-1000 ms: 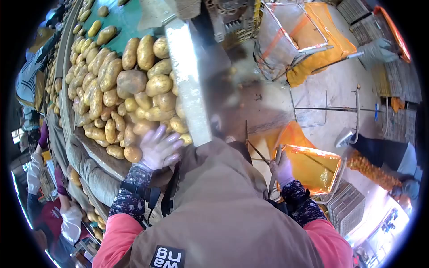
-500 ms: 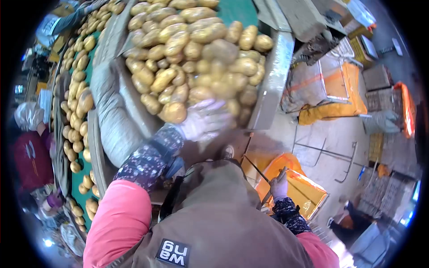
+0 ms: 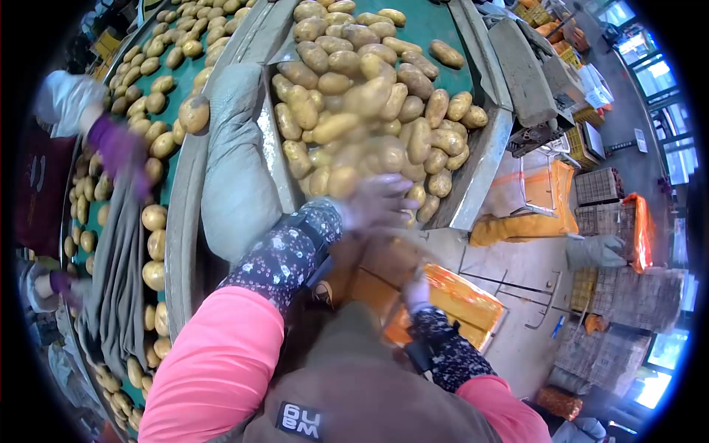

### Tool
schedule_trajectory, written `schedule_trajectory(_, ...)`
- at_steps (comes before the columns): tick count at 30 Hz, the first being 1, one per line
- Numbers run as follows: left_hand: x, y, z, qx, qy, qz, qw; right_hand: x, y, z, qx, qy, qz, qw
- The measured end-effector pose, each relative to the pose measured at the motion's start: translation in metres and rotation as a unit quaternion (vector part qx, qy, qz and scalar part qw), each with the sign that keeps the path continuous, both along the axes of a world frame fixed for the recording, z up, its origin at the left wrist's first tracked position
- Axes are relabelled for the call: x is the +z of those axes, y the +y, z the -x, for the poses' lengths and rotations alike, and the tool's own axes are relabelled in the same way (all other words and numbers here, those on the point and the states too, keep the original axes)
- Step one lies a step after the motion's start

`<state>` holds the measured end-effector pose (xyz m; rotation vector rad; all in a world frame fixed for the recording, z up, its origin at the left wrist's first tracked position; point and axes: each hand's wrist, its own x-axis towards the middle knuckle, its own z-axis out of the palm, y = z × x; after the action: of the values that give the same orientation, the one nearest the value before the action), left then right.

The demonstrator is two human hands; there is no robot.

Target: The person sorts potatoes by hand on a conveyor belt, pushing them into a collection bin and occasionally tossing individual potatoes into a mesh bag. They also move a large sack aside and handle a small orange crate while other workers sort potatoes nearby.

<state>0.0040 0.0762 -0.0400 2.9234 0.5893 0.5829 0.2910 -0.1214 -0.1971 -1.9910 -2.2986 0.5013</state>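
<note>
Mostly beyond the left fingers (image 3: 395, 187) — heaped potatoes (image 3: 419, 140).

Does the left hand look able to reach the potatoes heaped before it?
Likely yes: the left hand is at the near edge of the potatoes, with no barrier visible between them.

Oval yellow-brown potatoes (image 3: 437, 140) lay on the flat green belt (image 3: 436, 22) ahead, nearest ones between straight grey metal walls (image 3: 470, 173), left hand (image 3: 377, 201) at their near edge. Puffy grey cloth bolster (image 3: 236, 162) sat left; second green belt (image 3: 172, 111), potato-laden, beyond. Boxy orange bag (image 3: 465, 303) stood right, by right hand (image 3: 417, 289).
</note>
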Motion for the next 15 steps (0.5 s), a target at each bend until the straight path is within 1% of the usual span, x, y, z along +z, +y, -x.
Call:
schedule_trajectory(2,0.004,0.002,0.003,-0.009,0.078,0.036,0.996,-0.006,0.015,0.065,0.057,0.088,0.044,0.993)
schedule_trajectory(3,0.002,0.003,0.003,-0.002,0.074,0.042,0.996,-0.044,0.017,0.096,-0.118,0.345,0.113,0.924)
schedule_trajectory(4,-0.001,0.005,0.002,0.005,0.071,0.048,0.996,-0.050,0.022,0.133,-0.205,0.448,0.155,0.856)
schedule_trajectory(5,-0.005,0.004,0.002,0.007,0.070,0.058,0.996,-0.041,0.026,0.171,-0.193,0.432,0.177,0.863)
schedule_trajectory(6,-0.004,0.004,0.002,0.008,0.078,0.045,0.996,-0.032,0.032,0.209,-0.176,0.421,0.193,0.869)
schedule_trajectory(8,0.010,0.006,0.002,0.011,0.091,0.019,0.996,-0.017,0.037,0.267,-0.144,0.395,0.212,0.882)
schedule_trajectory(9,0.013,0.005,0.001,0.013,0.077,0.016,0.997,-0.010,0.038,0.288,-0.133,0.383,0.219,0.888)
schedule_trajectory(12,0.018,0.006,-0.003,0.018,0.046,0.024,0.998,-0.001,0.034,0.313,-0.113,0.353,0.236,0.899)
schedule_trajectory(15,0.019,0.008,-0.003,0.017,0.035,0.042,0.998,0.010,0.031,0.311,-0.090,0.346,0.227,0.906)
